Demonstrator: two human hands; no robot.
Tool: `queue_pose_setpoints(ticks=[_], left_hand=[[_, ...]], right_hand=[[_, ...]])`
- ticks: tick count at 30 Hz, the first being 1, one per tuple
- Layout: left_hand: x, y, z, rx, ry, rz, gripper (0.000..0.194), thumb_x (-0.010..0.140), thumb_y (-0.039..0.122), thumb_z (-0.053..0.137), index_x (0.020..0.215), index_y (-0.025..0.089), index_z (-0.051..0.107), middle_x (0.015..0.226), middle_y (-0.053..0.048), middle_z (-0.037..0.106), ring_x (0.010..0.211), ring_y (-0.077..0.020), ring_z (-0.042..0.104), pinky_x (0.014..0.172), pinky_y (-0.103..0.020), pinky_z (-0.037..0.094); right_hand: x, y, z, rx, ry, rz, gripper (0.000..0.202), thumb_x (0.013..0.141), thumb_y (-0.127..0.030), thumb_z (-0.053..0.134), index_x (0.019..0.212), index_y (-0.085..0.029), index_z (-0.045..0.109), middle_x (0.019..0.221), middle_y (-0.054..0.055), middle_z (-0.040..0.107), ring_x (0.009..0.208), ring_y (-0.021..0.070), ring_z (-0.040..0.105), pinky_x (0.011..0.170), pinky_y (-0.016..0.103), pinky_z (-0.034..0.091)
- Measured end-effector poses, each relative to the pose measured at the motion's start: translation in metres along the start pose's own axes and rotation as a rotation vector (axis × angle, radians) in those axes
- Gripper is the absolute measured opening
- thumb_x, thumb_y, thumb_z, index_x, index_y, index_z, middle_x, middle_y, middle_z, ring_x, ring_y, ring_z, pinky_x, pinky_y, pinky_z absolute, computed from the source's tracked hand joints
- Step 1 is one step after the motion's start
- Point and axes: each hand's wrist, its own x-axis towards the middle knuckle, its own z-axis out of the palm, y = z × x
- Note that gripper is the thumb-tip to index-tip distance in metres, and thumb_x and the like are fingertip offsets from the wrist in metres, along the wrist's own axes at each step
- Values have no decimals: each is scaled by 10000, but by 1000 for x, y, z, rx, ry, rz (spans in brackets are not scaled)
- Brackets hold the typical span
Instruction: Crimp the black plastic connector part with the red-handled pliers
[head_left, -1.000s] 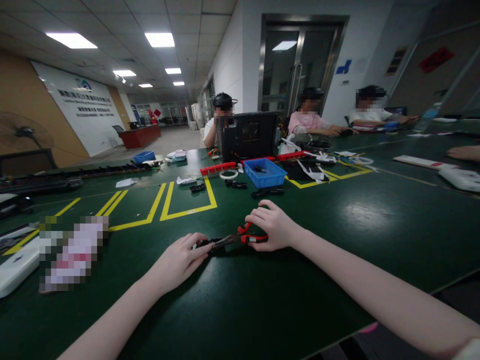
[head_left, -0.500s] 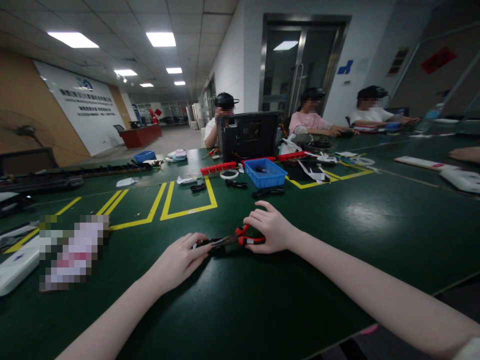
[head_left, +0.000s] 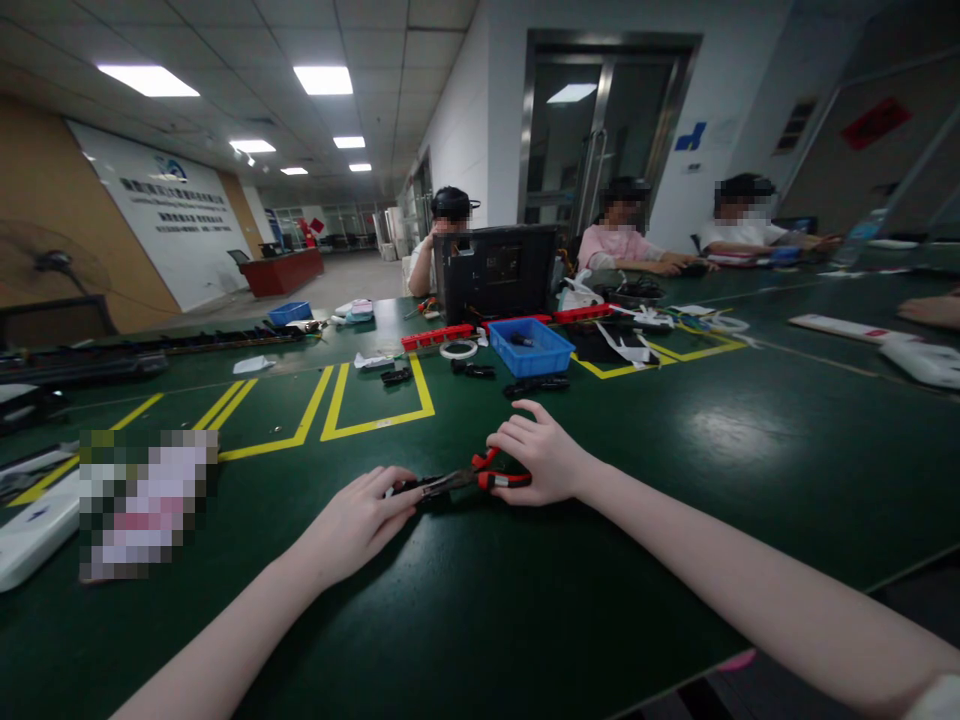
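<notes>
My right hand (head_left: 541, 457) is closed around the red and black handles of a pair of long-nose pliers (head_left: 504, 481). The jaws point left and lie against a small black part (head_left: 409, 487), whose exact kind I cannot make out. My left hand (head_left: 369, 515) pinches that black part between thumb and fingers, just above the green table (head_left: 480, 620). The fingers cover much of the part, and the plier tips reach right up to the left thumb.
Beyond my hands stand a blue bin (head_left: 531, 347) and several black parts, one black piece (head_left: 536, 386) in front of it. A black monitor-like case (head_left: 496, 270) rises behind. Yellow tape (head_left: 379, 428) marks the table. A white power strip (head_left: 37, 525) lies left. Several people sit across.
</notes>
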Motion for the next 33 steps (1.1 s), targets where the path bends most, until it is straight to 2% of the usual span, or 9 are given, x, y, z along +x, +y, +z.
queue_pose_setpoints(ticks=[20,26,33], left_hand=[[0,1,-1,11,22,28,315,1009,271,420,1264,240,602,1228,-98,570,1017,-227,586,915,-406,532],[0,0,-2,1,-23,1,306,1011,260,423,1269,239,587,1237,-91,563,1047,-231,573,917,-409,526],[0,1,-3,0,-43,-3,311,1017,262,412,1285,239,569,1258,-94,543,1068,-238,561,928,-427,520]], right_hand=[[1,0,1,-42,-22,-9,445,776,-537,600,995,-152,638,882,80,673,832,231,595,1058,495,309],[2,-1,-2,-46,0,-5,424,785,-524,604,980,-149,636,864,77,667,821,225,598,1059,487,318],[2,0,-1,-24,-39,6,440,773,-517,623,992,-136,639,877,76,664,841,222,608,1078,478,293]])
